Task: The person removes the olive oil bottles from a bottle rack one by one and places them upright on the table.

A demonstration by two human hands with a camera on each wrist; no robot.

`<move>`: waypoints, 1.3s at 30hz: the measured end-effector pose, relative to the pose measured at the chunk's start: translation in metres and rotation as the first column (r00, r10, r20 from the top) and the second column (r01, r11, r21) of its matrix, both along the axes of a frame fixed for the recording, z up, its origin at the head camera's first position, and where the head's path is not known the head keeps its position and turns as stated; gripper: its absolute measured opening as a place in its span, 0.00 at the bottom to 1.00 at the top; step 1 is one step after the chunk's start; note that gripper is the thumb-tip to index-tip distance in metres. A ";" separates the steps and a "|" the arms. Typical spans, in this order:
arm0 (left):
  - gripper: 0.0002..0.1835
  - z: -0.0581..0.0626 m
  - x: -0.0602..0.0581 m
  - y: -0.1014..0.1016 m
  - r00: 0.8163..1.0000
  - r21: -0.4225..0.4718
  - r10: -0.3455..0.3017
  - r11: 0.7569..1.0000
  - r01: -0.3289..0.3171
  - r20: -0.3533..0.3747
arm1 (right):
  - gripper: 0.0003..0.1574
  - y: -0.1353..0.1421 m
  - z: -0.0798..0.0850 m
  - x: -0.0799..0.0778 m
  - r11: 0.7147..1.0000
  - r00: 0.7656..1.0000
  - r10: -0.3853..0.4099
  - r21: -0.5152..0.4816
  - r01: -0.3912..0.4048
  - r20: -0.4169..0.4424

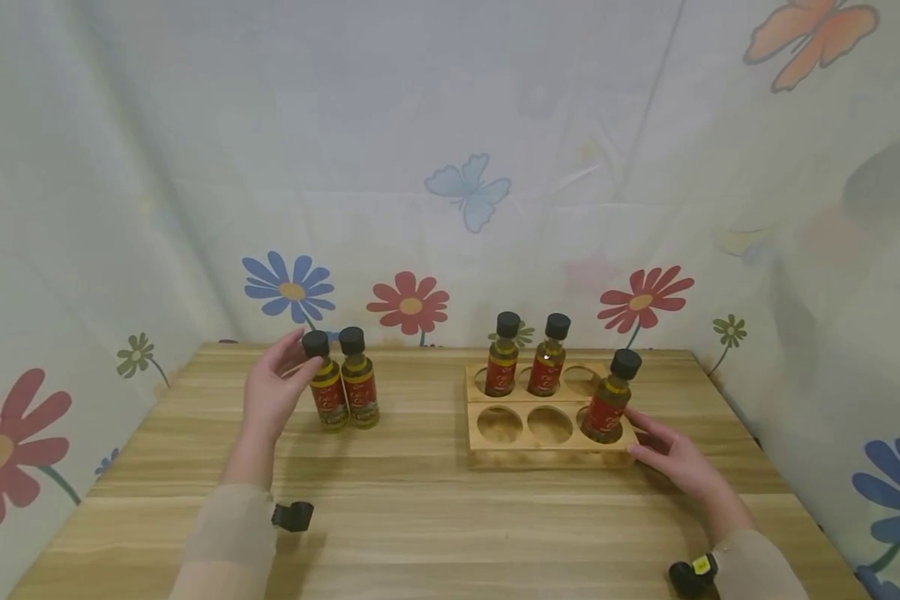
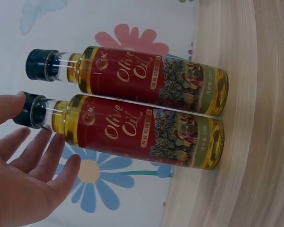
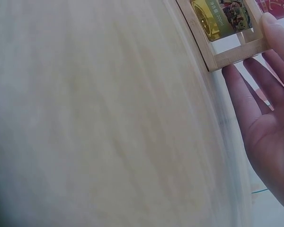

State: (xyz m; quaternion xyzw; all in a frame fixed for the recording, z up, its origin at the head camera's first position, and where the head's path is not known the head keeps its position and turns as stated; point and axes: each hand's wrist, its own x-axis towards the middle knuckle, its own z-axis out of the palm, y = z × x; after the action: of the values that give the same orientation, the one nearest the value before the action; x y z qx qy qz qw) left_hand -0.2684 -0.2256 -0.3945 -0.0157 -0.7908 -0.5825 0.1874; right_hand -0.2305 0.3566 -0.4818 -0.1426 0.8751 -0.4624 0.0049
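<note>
Two olive oil bottles with black caps and red labels stand side by side on the left: a left bottle (image 1: 329,396) and a right bottle (image 1: 362,392). My left hand (image 1: 273,387) is at the left one, its thumb touching the cap (image 2: 31,111), its other fingers spread apart near the neck. On the right is a two-tier wooden rack (image 1: 487,458) with round holes. Its upper row carries two olive oil bottles, one (image 1: 502,367) beside the other (image 1: 547,367). Another bottle (image 1: 607,404) leans slightly in the lower right hole. My right hand (image 1: 675,458) holds the rack's right end with thumb and fingertips.
The wood-grain table (image 1: 420,525) extends around the rack and bottles. A cloth backdrop (image 1: 390,200) with flowers and butterflies hangs behind it. Small black devices sit at my left wrist (image 1: 292,517) and right wrist (image 1: 692,575).
</note>
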 end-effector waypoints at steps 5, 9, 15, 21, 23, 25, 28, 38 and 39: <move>0.33 0.003 0.007 0.002 1.000 -0.094 0.007 0.996 -0.009 -0.021 | 0.40 0.000 -0.002 -0.001 1.000 1.000 -0.009 0.016 0.009 0.001; 0.35 0.004 0.015 0.001 1.000 -0.156 -0.003 0.988 -0.001 -0.025 | 0.40 0.000 -0.003 -0.001 1.000 1.000 -0.006 0.009 0.006 0.000; 0.36 0.005 0.026 -0.003 1.000 -0.180 -0.020 0.984 0.018 -0.012 | 0.39 0.000 -0.003 0.000 1.000 1.000 -0.006 0.008 0.006 -0.006; 0.35 0.007 0.035 -0.006 1.000 -0.216 -0.015 0.976 0.013 -0.009 | 0.39 0.001 -0.001 0.000 1.000 1.000 -0.005 0.016 0.005 -0.012; 0.34 0.007 0.038 -0.006 1.000 -0.251 -0.012 0.968 0.004 -0.027 | 0.40 0.001 -0.001 -0.001 1.000 1.000 -0.003 0.013 0.003 -0.014; 0.33 0.008 0.040 -0.006 0.999 -0.287 -0.006 0.958 -0.009 -0.051 | 0.40 0.000 -0.001 -0.001 1.000 1.000 -0.004 0.011 0.004 -0.010; 0.31 0.009 0.045 -0.005 0.996 -0.337 0.003 0.941 -0.034 -0.092 | 0.41 0.000 -0.001 -0.001 1.000 1.000 -0.011 0.007 0.011 0.001; 0.27 0.008 0.054 0.011 0.984 -0.399 0.002 0.914 -0.074 -0.178 | 0.40 -0.001 -0.001 0.000 1.000 1.000 -0.007 0.005 0.007 -0.011; 0.26 0.007 0.055 0.014 0.982 -0.399 -0.007 0.914 -0.070 -0.190 | 0.40 -0.001 0.000 0.001 1.000 1.000 -0.007 0.008 0.007 -0.010</move>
State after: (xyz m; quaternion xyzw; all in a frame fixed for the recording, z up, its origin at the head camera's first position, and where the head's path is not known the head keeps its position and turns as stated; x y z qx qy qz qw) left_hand -0.2137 -0.2117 -0.3874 -0.0960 -0.8729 -0.3995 0.2632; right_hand -0.2299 0.3557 -0.4823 -0.1417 0.8774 -0.4583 -0.0005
